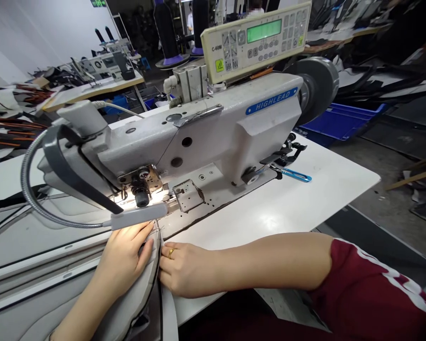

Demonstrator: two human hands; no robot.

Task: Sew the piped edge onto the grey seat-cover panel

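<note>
A white industrial sewing machine [206,132] stands on a white table [305,189]. A large grey panel with dark piping [39,246] lies under its needle area [142,196]. My left hand [124,260] presses flat on the grey panel just in front of the needle. My right hand [184,270], with a gold ring, rests beside it and pinches the panel's piped edge [159,255]. A small lamp on a flexible neck [138,215] lights the spot.
A control box with a green display [255,40] sits on top of the machine. Blue-handled tweezers [294,175] lie on the table at the right. A blue crate [341,121] stands on the floor beyond. Other sewing stations [102,66] and dark material fill the background.
</note>
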